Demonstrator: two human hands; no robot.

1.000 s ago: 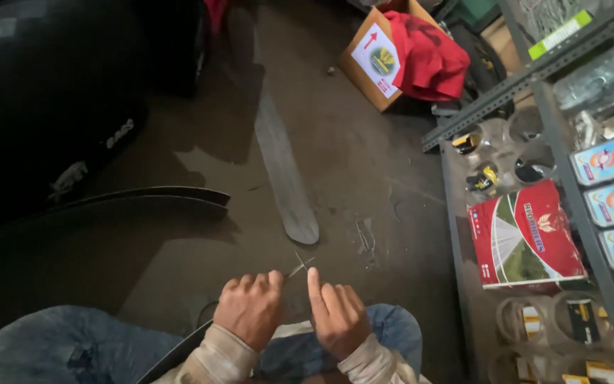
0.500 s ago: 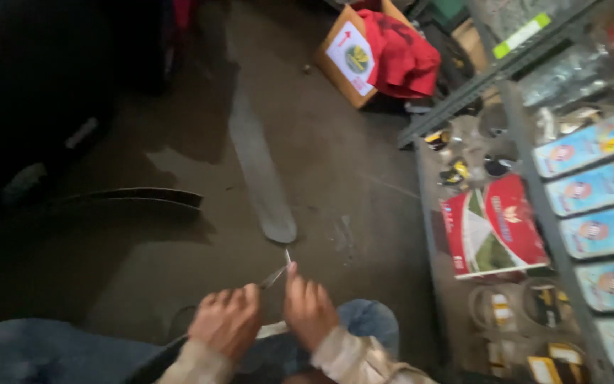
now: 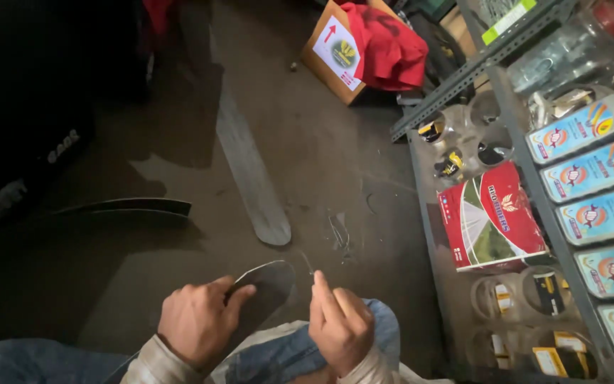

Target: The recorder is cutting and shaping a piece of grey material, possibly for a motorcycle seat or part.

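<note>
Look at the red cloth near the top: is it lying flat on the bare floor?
No, the red cloth is draped over the open top of a cardboard box, not spread on the floor.

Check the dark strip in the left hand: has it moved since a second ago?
Yes. The strip now points up toward the long flat strip on the floor.

Workshop or storeroom, stained concrete floor (image 3: 335, 149), grey metal shelving (image 3: 463, 71) stocked with boxed goods (image 3: 490, 226), cardboard box (image 3: 335, 53), loose rubber strips (image 3: 246, 160)
</note>
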